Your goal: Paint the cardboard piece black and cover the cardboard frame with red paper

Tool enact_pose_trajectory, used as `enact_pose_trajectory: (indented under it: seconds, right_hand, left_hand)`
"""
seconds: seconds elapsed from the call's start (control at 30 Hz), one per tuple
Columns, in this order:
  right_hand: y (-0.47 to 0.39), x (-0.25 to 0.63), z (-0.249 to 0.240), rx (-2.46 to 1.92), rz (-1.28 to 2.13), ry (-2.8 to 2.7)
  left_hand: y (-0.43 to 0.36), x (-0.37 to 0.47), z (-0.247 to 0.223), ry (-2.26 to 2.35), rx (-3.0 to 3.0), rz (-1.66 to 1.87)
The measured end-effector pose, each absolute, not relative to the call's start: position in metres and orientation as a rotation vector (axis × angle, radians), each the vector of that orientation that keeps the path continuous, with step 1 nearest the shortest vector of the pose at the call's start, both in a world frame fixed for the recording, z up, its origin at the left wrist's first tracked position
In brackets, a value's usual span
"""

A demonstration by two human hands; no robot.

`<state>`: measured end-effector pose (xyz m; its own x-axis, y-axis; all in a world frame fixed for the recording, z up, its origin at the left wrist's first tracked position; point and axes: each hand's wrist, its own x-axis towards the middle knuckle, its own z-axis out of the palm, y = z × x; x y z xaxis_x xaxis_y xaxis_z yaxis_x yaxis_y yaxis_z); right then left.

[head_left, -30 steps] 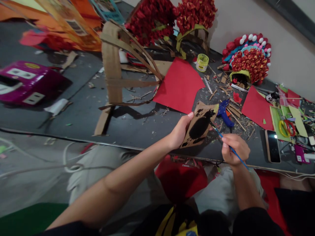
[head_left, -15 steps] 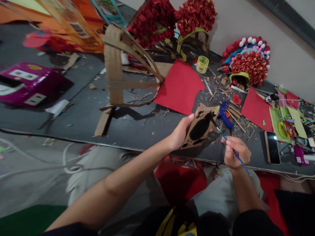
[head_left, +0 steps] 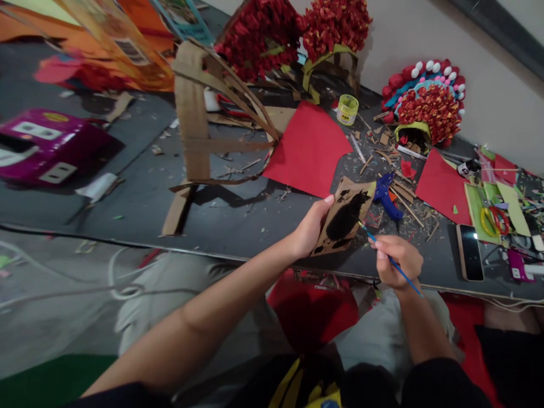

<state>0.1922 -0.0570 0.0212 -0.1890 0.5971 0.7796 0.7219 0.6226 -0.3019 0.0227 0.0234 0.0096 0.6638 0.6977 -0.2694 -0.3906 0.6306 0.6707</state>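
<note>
My left hand [head_left: 312, 229] grips the left edge of a brown cardboard piece [head_left: 330, 245], which is tilted above the table's front edge. A large black painted shape [head_left: 345, 218] covers much of its face. In my right hand [head_left: 398, 262] is a thin blue paintbrush [head_left: 397, 266], pinched between the fingers. The brush tip points up and left, at the right side of the cardboard near the black shape; whether it touches is too small to tell. Just behind the cardboard lies a blue glue gun [head_left: 386, 196].
Red sheets [head_left: 308, 150], a cardboard strip frame [head_left: 198, 113] and a yellow jar [head_left: 347, 110] are on the dark table. A phone [head_left: 470, 253] and scissors [head_left: 495, 220] lie right, a purple box [head_left: 51, 144] left. Another person's leg [head_left: 510, 317] shows at lower right.
My right hand has moved left and slightly down with the brush. Its tip has gone from the upper part of the black shape to lower along the cardboard's right side.
</note>
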Motion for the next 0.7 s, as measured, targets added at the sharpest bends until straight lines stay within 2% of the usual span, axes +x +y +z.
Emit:
enact_pose_trajectory:
  seconds: [0.17, 0.37, 0.53, 0.7]
  right_hand:
    - [-0.0585, 0.1914, 0.0164, -1.088, -0.087, -1.725]
    - [-0.0595, 0.1893, 0.0172, -1.03, -0.04, -1.814]
    - [-0.0613, 0.19, 0.014, -1.161, 0.015, -1.634]
    - [-0.0633, 0.1866, 0.0125, -1.077, 0.149, -1.747]
  left_hand:
    - [0.0231, 0.0225, 0.0098, 0.54, 0.62, 0.647]
    - [0.0234, 0.0249, 0.0087, 0.588, 0.635, 0.65]
    - [0.023, 0.025, 0.0068, 0.574, 0.654, 0.656]
    - [0.0224, 0.0243, 0.0082, 0.608, 0.678, 0.632]
